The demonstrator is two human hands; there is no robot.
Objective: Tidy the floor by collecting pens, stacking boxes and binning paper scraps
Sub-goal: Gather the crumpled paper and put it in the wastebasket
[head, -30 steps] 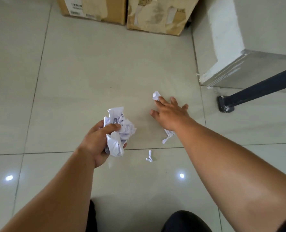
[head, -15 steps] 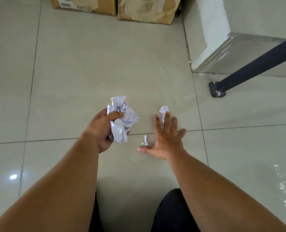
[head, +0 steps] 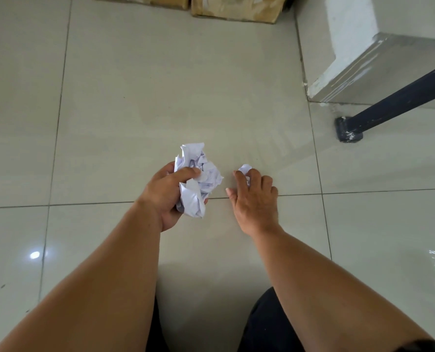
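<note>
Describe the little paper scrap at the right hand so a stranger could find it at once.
Start at the dark furniture leg on the right and move left along the tiled floor to the right hand. The small paper scrap peeks out white above its curled fingertips. Unlike the big crumpled wad gripped in the left hand, it is tiny.

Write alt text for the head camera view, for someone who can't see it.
A person's left hand grips a wad of crumpled white paper while the right hand closes around a small paper scrap on the pale tiled floor. Two cardboard boxes sit at the far edge.
</note>
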